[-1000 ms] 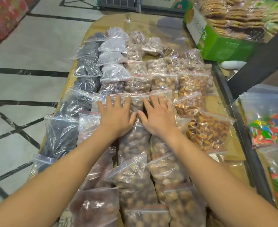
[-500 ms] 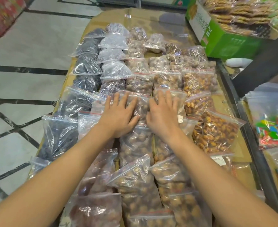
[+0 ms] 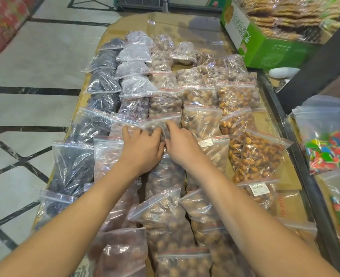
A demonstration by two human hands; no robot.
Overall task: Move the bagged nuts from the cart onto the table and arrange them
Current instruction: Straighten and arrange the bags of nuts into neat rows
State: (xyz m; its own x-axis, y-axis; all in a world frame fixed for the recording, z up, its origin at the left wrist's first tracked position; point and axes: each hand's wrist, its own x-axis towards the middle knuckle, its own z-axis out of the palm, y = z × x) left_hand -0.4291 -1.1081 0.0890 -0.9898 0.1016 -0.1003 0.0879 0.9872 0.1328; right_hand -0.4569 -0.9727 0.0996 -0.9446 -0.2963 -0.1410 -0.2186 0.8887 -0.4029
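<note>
From the head view, my left hand (image 3: 143, 148) and right hand (image 3: 182, 145) sit side by side, thumbs nearly touching, on the middle column of bagged nuts. A second ago both palms lay flat and spread on the bags; now the fingers have curled and reached a little farther up the column, gathering the loose top of one bag (image 3: 161, 124) with a red zip strip. I read that as a switch from pressing the row flat to tugging this bag into line, so the arranging is well along and this is a small correction. The left hand's fingers are bent over the plastic and the right hand's fingertips dig into the same bag; both look closed on it, though the plastic hides how firmly.

The other bags lie all round the grip: dark ones (image 3: 73, 162) in the column to the left of my left hand, pale brown nuts below my wrists, golden ones (image 3: 261, 156) to the right of my right hand. All rest on the cardboard-covered table (image 3: 195, 25).

Room is tight. Bags overlap like tiles, so pulling this one may drag its neighbours. Beyond the grip the cardboard is bare near the far end. To the right runs a dark metal edge (image 3: 297, 156), with candy bags (image 3: 325, 148) past it; the left column hangs close to the table's edge over the floor (image 3: 25, 76).
</note>
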